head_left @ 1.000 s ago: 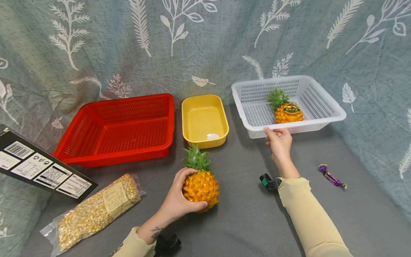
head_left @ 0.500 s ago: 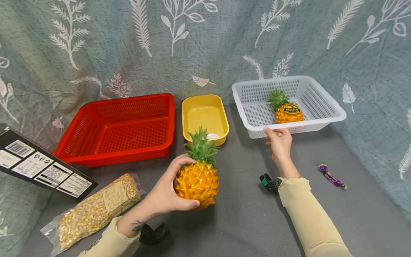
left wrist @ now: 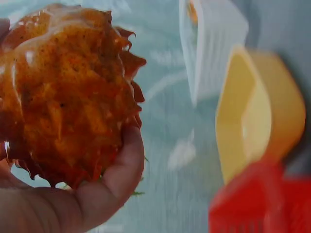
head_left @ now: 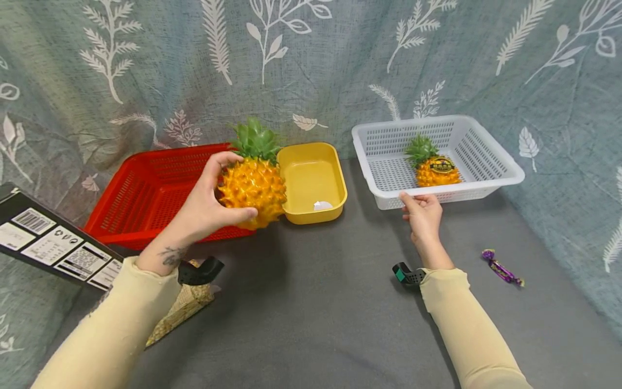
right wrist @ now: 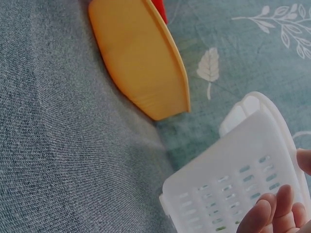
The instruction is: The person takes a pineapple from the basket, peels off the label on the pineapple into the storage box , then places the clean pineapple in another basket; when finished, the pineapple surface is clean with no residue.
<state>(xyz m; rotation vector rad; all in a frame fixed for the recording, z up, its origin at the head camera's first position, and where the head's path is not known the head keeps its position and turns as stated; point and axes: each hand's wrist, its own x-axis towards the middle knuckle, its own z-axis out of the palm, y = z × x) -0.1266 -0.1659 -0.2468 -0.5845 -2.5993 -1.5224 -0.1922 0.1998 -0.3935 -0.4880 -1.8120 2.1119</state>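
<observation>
My left hand [head_left: 206,202] grips a spiky orange pineapple [head_left: 255,192] with a green crown, held up in front of the red basket [head_left: 119,237] and the left side of the yellow tray [head_left: 311,217]. In the left wrist view, the thumb curls around the underside of the pineapple [left wrist: 68,97]. On the right, my right hand [head_left: 424,219] pinches the front rim of the white basket [head_left: 478,186], thumb on top and fingers below. The fingertips [right wrist: 284,196] lie against its slotted wall in the right wrist view. Inside that basket lies another pineapple [head_left: 437,174] with a dark label.
A black printed box [head_left: 53,248] leans in at the left. Beneath my left forearm, a bag of corn kernels [head_left: 180,308] is partly hidden. A purple wrapped candy [head_left: 502,269] lies on the grey table at right. Patterned curtain [head_left: 340,65] hangs behind the containers.
My left hand has lifted the pineapple off the table and carried it up and leftward, from the front of the yellow tray toward the red basket. The right hand stays on the white basket's rim.
</observation>
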